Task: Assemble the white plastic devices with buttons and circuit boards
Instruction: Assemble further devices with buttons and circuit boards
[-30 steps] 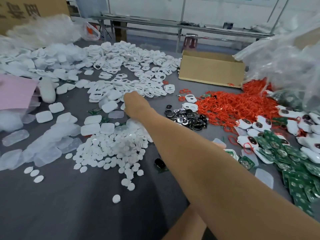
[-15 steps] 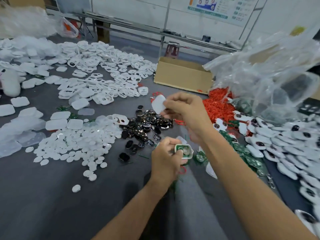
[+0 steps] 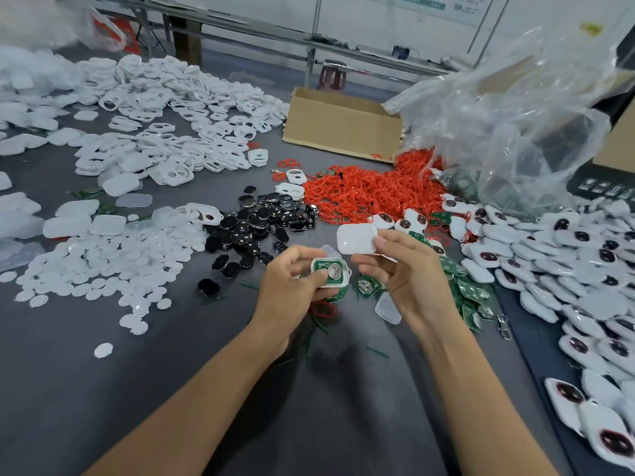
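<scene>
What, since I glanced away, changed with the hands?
The right hand, earlier reaching to the white parts piles, came back pinching a white rounded plastic cover; the left hand came up holding a white plastic shell with green circuit board. Those piles stayed.

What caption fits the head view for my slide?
Left hand holds a board-fitted white shell; right hand pinches a white cover close by, beside heaped red rings.

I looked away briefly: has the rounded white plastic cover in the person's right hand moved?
Yes. The white cover came nearer the person and rightward, judged against the black button pile.
</scene>
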Tool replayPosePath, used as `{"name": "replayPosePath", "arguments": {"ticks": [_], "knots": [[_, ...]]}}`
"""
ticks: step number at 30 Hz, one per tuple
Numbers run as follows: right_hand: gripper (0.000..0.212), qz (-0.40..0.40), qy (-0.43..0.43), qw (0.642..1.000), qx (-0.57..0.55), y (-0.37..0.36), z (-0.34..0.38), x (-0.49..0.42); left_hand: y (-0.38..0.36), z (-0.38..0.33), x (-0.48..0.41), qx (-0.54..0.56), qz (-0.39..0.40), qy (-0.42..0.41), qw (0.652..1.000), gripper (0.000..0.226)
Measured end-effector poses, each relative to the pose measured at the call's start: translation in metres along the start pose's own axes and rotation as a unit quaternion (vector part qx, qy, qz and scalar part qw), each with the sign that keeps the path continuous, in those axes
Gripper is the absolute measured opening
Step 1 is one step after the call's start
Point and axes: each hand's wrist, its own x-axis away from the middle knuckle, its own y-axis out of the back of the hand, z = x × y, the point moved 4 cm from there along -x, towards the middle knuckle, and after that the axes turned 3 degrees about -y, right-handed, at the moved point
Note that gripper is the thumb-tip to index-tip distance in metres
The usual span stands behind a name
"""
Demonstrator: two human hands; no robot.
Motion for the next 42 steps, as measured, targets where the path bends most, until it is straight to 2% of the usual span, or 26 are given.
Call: {"name": "replayPosePath", "arguments": {"ticks": [2, 9, 15, 18, 21, 25, 35, 42], "knots": [[0.007, -0.004, 0.005, 1.0, 0.018, 0.0, -0.003, 0.001, -0.001, 0.0, -0.001, 0.009, 0.005, 0.004, 1.0, 0.019], [0.01, -0.005, -0.008, 0.999, 0.032, -0.012, -0.018, 0.004, -0.001, 0.001, -0.001, 0.041, 0.015, 0.021, 0.999, 0.029], [0.009, -0.031, 0.007, 0.996, 0.084, -0.015, -0.022, 0.007, 0.0, 0.0, 0.0, 0.0, 0.019, 0.007, 1.0, 0.041], [0.01, -0.055, 0.027, 0.989, 0.138, -0.015, -0.023, 0.008, 0.0, 0.0, 0.001, 0.01, 0.017, 0.01, 1.0, 0.038], [0.013, -0.099, 0.074, 0.964, 0.234, -0.01, -0.022, 0.009, -0.001, -0.001, 0.0, 0.053, 0.017, 0.025, 0.998, 0.032], [0.012, -0.124, 0.101, 0.935, 0.316, -0.008, -0.022, 0.008, -0.001, 0.001, -0.003, 0.086, 0.002, 0.044, 0.995, 0.014], [0.011, -0.102, 0.071, 0.939, 0.32, -0.009, -0.02, 0.006, 0.0, -0.001, -0.002, 0.079, -0.012, 0.041, 0.996, 0.024], [0.01, -0.099, 0.076, 0.927, 0.354, -0.008, -0.018, 0.006, -0.001, 0.001, -0.002, 0.062, -0.005, 0.04, 0.997, 0.026]]}}
